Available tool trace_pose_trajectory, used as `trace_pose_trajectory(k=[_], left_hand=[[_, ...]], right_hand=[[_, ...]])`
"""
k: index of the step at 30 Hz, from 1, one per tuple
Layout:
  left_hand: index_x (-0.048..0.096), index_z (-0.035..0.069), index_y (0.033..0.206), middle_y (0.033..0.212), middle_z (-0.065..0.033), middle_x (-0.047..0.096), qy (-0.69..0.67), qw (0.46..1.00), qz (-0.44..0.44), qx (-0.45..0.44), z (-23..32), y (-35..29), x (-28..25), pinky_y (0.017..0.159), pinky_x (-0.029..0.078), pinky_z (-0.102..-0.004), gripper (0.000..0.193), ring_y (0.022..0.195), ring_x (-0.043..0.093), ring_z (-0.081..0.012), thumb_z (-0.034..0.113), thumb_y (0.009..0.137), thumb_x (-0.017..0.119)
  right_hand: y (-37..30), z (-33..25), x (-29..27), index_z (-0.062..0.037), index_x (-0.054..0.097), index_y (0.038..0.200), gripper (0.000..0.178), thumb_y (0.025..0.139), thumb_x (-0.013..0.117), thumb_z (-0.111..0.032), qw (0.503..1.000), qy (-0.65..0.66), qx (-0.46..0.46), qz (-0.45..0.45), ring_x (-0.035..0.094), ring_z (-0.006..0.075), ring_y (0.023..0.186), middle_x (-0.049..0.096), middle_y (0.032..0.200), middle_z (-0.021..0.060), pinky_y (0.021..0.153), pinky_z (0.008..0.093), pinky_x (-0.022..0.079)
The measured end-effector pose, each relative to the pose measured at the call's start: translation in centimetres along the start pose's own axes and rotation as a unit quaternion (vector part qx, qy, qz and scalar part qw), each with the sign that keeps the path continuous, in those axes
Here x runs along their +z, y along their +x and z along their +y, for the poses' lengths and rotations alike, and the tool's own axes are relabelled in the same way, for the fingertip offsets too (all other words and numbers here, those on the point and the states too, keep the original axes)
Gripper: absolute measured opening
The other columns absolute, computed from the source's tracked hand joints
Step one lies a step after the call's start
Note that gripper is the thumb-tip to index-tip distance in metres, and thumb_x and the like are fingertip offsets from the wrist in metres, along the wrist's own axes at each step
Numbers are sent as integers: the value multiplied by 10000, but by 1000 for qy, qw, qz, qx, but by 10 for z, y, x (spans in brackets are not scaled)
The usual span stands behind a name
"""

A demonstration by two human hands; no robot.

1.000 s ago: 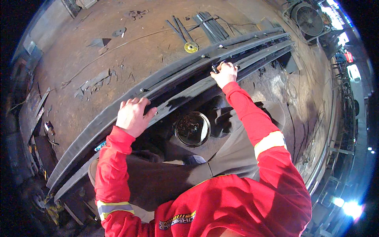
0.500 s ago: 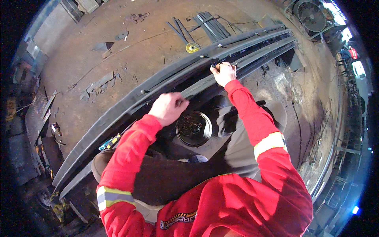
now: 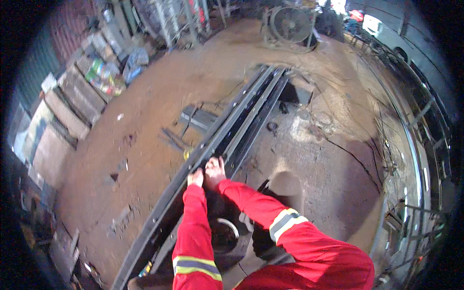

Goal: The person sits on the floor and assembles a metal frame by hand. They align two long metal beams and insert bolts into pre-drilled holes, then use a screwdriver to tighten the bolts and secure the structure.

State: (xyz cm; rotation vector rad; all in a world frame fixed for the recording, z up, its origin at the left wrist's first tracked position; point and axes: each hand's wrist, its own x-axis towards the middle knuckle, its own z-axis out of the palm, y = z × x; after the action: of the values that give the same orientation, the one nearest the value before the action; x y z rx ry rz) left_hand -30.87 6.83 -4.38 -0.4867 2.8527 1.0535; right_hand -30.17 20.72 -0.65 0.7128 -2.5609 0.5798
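My left hand (image 3: 195, 178) and my right hand (image 3: 214, 174) are close together over a long dark metal channel (image 3: 157, 209) with raised rails, lying on the ground in front of me. The left fingers are closed at the channel's far-side edge. Beside them, my right fingers are curled down over its dark middle. What either hand pinches is hidden by the fingers and blur. A round open container (image 3: 226, 236), dark inside with a bright rim, stands below my hands, partly covered by my arms.
Dark flat strips (image 3: 199, 117) and a small yellow ring (image 3: 187, 153) lie beyond the channel. A large fan (image 3: 291, 25) stands at the back. Boards (image 3: 54, 151) lean at the left, and a cable (image 3: 355, 162) crosses the ground at right.
The view has swung toward the far end of the channel. My hands, apart before, are now side by side at the channel, the left having left the space above the round container.
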Motion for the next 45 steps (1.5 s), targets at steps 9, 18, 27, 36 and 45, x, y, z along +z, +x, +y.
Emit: trace_pose_trajectory(k=[9,18,27,36,45], left_hand=[[680,-80,773,791,-219,699,-54,977,123,-164,16,-6,26,747,523,-379,530,789,697,-287,438,708,769],[690,-65,723,755,-242,680,-71,929,238,-273,122,-76,11,707,535,-444,511,732,695,-356,432,696,804],[687,-26,804,746,-241,657,-67,973,215,-57,51,-105,-3,713,512,-448,363,726,663,-381,331,829,625],[699,-6,790,703,-204,657,-45,983,180,-6,23,-156,-44,648,500,-408,258,664,670,-307,245,806,638],[705,30,805,742,-167,663,-109,966,230,31,18,-176,-19,683,508,-396,172,699,647,-324,188,781,641]], right_hand=[[-2,33,-2,-62,716,877,282,753,591,-283,988,58,41,-136,373,352,1287,584,1162,122,1148,558,132],[-24,50,19,-106,704,801,220,807,530,-241,995,37,92,12,450,275,1190,627,997,49,1145,549,187],[-32,42,-2,-91,683,703,202,788,577,-241,1000,19,15,5,512,212,1181,671,870,24,1140,579,175],[-13,27,-37,-37,734,842,442,889,522,-422,981,1,66,-181,452,305,1176,654,1028,128,1147,527,160],[-20,23,-18,-59,707,832,302,834,615,-347,986,97,117,-61,563,322,1026,688,884,139,1070,502,281]])
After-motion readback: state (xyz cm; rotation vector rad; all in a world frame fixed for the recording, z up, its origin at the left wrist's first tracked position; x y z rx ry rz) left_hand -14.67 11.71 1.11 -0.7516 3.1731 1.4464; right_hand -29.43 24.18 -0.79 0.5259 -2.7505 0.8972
